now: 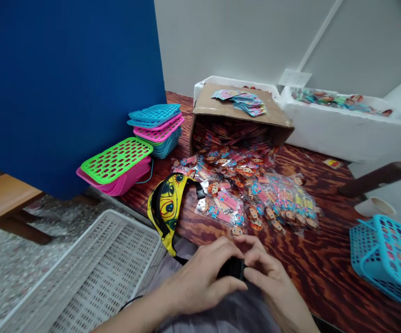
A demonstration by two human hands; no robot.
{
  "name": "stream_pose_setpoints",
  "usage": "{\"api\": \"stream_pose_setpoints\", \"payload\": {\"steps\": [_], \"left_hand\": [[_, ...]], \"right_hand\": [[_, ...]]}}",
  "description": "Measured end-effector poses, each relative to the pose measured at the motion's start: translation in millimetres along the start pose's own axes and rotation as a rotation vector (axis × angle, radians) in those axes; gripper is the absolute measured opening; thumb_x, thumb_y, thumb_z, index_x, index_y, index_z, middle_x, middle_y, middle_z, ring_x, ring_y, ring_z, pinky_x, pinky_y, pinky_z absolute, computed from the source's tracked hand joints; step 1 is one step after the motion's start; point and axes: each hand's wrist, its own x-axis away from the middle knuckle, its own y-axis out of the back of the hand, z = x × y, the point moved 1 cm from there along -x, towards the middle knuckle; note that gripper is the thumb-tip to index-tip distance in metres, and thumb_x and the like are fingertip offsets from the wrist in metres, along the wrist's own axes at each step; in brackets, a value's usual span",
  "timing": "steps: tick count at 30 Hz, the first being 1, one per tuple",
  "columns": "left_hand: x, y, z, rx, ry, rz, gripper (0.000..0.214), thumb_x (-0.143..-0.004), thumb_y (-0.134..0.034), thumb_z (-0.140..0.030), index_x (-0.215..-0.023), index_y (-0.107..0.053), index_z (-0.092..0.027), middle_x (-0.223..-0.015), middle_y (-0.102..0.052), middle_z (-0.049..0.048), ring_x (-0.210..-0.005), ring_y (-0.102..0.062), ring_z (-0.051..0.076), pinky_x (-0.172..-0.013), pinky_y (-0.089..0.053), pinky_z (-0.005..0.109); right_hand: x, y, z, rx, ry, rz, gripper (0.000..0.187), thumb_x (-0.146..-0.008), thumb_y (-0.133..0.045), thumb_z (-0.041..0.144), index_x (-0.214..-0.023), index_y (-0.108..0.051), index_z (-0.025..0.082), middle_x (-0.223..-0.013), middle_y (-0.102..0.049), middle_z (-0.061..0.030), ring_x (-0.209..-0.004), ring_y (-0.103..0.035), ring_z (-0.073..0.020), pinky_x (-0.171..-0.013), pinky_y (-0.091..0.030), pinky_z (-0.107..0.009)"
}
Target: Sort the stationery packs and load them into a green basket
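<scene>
Low in front of my lap, my left hand [210,273] is closed around a small black object [232,268], its thumb and fingers curled along the sides. Fingertips of my right hand [265,270] pinch at the object's right end. Its kind is largely hidden by my fingers. A yellow waist bag [167,208] with cartoon eyes lies at the table's edge, left of my hands. From its lower end a black strap [180,260] runs toward my left hand and passes out of sight. The bag's black buckle [199,190] rests near the packets.
Clear packets [226,203] with cartoon-girl pieces spill from a tipped cardboard box [245,104]. Baskets stand stacked at left [117,162], and a blue basket [391,259] at right beside a paper cup [374,206]. Foam boxes [346,132] line the wall. A white crate [99,268] sits below left.
</scene>
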Motion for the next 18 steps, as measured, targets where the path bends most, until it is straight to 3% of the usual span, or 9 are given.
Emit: {"api": "stream_pose_setpoints", "payload": {"steps": [4, 7, 9, 14, 18], "left_hand": [[-0.5, -2.1, 4.9, 0.217, 0.011, -0.091, 0.028, -0.087, -0.072, -0.038, -0.106, -0.064, -0.019, -0.103, -0.062, 0.004, -0.096, -0.057, 0.018, -0.081, -0.042, 0.027], [0.6, -3.4, 10.0, 0.273, 0.066, -0.123, 0.027, -0.087, -0.071, -0.037, -0.106, -0.065, -0.02, -0.103, -0.062, 0.003, -0.095, -0.057, 0.018, -0.08, -0.042, 0.027], [1.1, -1.4, 9.1, 0.263, 0.07, -0.133, 0.026, -0.087, -0.072, -0.037, -0.106, -0.064, -0.02, -0.102, -0.062, 0.0026, -0.095, -0.057, 0.018, -0.081, -0.042, 0.027], [-0.6, 10.3, -6.6, 0.085, -0.01, 0.038, 0.027, -0.087, -0.073, -0.034, -0.109, -0.063, -0.021, -0.107, -0.063, 0.0046, -0.1, -0.059, 0.018, -0.086, -0.043, 0.027], [-8.2, 13.7, -1.1, 0.047, -0.147, -0.007, 0.036, -0.087, -0.07, -0.046, -0.11, -0.062, -0.02, -0.106, -0.065, 0.0078, -0.1, -0.061, 0.02, -0.089, -0.046, 0.029]], "right_hand": [[6.2, -16.1, -6.9, -0.532, -0.091, -0.094, 0.022, -0.065, -0.086, 0.036, -0.071, -0.067, 0.028, -0.112, -0.058, -0.0011, -0.126, -0.049, -0.0276, -0.11, -0.037, -0.044], [8.8, -16.6, -12.0, -0.652, -0.087, -0.159, 0.023, -0.066, -0.085, 0.04, -0.073, -0.067, 0.029, -0.105, -0.057, -0.001, -0.122, -0.05, -0.0258, -0.108, -0.039, -0.043], [8.3, -11.5, -10.3, -0.526, -0.057, -0.115, 0.024, -0.07, -0.08, 0.047, -0.073, -0.066, 0.027, -0.105, -0.056, -0.0026, -0.122, -0.049, -0.0269, -0.106, -0.04, -0.042], [-3.4, 0.1, 11.0, 0.241, 0.03, 0.19, 0.032, -0.083, -0.068, 0.052, -0.07, -0.068, 0.022, -0.104, -0.058, -0.0076, -0.12, -0.049, -0.0289, -0.107, -0.036, -0.041], [-12.3, 2.6, 17.0, 0.342, 0.145, 0.264, 0.039, -0.085, -0.064, 0.059, -0.071, -0.073, 0.024, -0.099, -0.061, -0.0092, -0.102, -0.056, -0.0266, -0.095, -0.044, -0.039]]}}
